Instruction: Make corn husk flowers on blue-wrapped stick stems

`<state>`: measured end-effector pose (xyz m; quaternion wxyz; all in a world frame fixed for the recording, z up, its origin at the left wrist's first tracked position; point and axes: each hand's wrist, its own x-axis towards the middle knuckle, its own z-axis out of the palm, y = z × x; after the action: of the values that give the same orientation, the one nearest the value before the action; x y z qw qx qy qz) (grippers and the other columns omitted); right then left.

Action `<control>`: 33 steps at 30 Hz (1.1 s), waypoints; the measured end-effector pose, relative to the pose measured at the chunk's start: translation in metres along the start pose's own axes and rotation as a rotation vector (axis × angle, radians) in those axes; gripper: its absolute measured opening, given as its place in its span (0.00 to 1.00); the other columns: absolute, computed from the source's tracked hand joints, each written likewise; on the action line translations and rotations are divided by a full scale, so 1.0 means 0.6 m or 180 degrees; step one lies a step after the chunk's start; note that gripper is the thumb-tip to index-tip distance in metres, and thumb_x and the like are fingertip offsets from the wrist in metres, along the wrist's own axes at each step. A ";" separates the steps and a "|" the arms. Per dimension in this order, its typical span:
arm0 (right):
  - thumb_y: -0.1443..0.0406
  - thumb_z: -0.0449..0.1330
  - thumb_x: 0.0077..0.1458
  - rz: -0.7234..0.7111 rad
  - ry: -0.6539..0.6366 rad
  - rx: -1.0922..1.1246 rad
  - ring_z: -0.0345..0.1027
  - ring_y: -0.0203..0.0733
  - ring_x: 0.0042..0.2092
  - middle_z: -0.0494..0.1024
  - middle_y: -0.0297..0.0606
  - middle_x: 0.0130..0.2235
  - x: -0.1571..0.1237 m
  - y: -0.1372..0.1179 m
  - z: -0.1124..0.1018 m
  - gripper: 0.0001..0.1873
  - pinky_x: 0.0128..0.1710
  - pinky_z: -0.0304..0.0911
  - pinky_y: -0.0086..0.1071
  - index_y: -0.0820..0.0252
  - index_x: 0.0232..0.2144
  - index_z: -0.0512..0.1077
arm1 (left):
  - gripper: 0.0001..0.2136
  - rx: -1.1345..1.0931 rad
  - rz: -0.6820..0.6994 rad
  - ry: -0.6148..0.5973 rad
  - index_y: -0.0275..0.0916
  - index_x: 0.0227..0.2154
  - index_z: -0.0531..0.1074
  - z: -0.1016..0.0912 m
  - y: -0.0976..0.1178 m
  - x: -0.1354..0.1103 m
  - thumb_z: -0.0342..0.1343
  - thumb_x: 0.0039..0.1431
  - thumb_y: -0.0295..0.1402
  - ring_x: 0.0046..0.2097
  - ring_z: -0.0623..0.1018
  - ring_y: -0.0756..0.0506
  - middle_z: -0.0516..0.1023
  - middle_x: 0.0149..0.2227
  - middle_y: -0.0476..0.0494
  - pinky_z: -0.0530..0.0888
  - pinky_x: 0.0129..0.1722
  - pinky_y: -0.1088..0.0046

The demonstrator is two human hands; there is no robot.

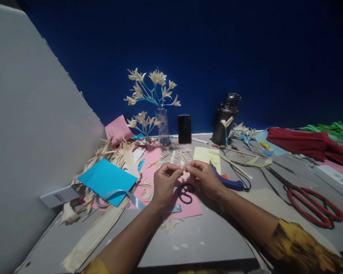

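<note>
My left hand [163,182] and my right hand [203,176] meet above the table, fingertips pinched together on a small pale strip of dried husk [183,166]. Both hands are closed on it. Just beneath them lie small black scissors [185,192] on a pink paper sheet [188,207]. A blue glue gun [228,183] lies right of my right hand.
A vase of husk flowers [162,127], a dark phone [184,129] and a black flask [225,120] stand at the back. Blue paper [105,179], husk scraps [114,152] and a ribbon [122,195] lie left. Large red scissors [311,201] and red cloth [308,144] lie right. A grey wall [31,133] borders the left.
</note>
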<state>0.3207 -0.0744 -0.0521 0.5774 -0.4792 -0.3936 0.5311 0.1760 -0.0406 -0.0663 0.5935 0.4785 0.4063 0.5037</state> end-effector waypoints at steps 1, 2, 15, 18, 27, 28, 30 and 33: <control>0.53 0.70 0.45 -0.0010 -0.0065 -0.0013 0.57 0.33 0.25 0.69 0.31 0.25 -0.002 -0.002 0.001 0.17 0.23 0.52 0.29 0.59 0.27 0.74 | 0.10 0.0001 -0.0011 -0.0017 0.37 0.27 0.74 0.000 0.000 0.000 0.69 0.47 0.35 0.25 0.75 0.51 0.76 0.28 0.50 0.74 0.25 0.75; 0.53 0.71 0.45 -0.0031 -0.0119 -0.0016 0.58 0.34 0.25 0.70 0.31 0.26 -0.004 -0.003 0.002 0.16 0.24 0.53 0.29 0.59 0.27 0.74 | 0.10 -0.0012 -0.0025 -0.0029 0.37 0.27 0.74 0.000 -0.001 -0.001 0.69 0.47 0.35 0.25 0.75 0.51 0.76 0.28 0.50 0.74 0.25 0.75; 0.56 0.70 0.46 -0.0253 0.0249 0.0089 0.53 0.31 0.23 0.64 0.27 0.20 0.003 0.004 -0.002 0.16 0.22 0.49 0.27 0.60 0.22 0.71 | 0.14 -0.0871 -0.0645 -0.0199 0.37 0.27 0.71 0.008 0.011 -0.005 0.71 0.44 0.33 0.22 0.71 0.52 0.75 0.25 0.51 0.69 0.22 0.76; 0.57 0.70 0.46 -0.0193 0.0163 0.0269 0.53 0.30 0.23 0.64 0.26 0.20 0.006 0.009 -0.010 0.15 0.22 0.48 0.27 0.60 0.22 0.71 | 0.13 -0.0956 -0.0762 -0.0332 0.36 0.26 0.71 0.006 0.010 -0.001 0.72 0.43 0.32 0.22 0.70 0.53 0.73 0.21 0.51 0.67 0.23 0.79; 0.57 0.70 0.47 -0.0268 0.0083 0.0167 0.54 0.30 0.23 0.66 0.27 0.22 0.008 0.011 -0.015 0.14 0.22 0.48 0.27 0.60 0.25 0.73 | 0.14 -0.1094 -0.1162 -0.0712 0.32 0.25 0.73 0.000 0.002 0.005 0.73 0.42 0.31 0.23 0.72 0.55 0.75 0.24 0.47 0.69 0.24 0.81; 0.57 0.70 0.47 -0.0274 0.0081 0.0138 0.54 0.30 0.23 0.67 0.28 0.23 0.008 0.011 -0.014 0.14 0.23 0.49 0.27 0.60 0.25 0.73 | 0.14 -0.1093 -0.1165 -0.0685 0.32 0.25 0.73 0.000 0.001 0.005 0.74 0.41 0.31 0.22 0.72 0.55 0.75 0.24 0.47 0.69 0.24 0.81; 0.58 0.70 0.47 -0.0274 0.0076 0.0118 0.55 0.30 0.24 0.68 0.28 0.23 0.007 0.011 -0.013 0.13 0.23 0.49 0.27 0.61 0.25 0.74 | 0.13 -0.1072 -0.1133 -0.0628 0.32 0.25 0.74 0.001 0.000 0.005 0.73 0.41 0.30 0.22 0.72 0.55 0.75 0.24 0.47 0.68 0.23 0.82; 0.57 0.70 0.46 -0.0217 0.0091 0.0128 0.56 0.30 0.23 0.69 0.28 0.23 0.005 0.011 -0.009 0.14 0.23 0.49 0.27 0.61 0.25 0.74 | 0.11 -0.0993 -0.1042 -0.0645 0.32 0.25 0.75 0.002 -0.003 0.005 0.72 0.42 0.30 0.21 0.71 0.55 0.75 0.23 0.47 0.67 0.22 0.81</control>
<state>0.3250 -0.0723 -0.0598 0.6103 -0.4613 -0.3907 0.5120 0.1779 -0.0382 -0.0675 0.7716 0.3569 0.3342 0.4069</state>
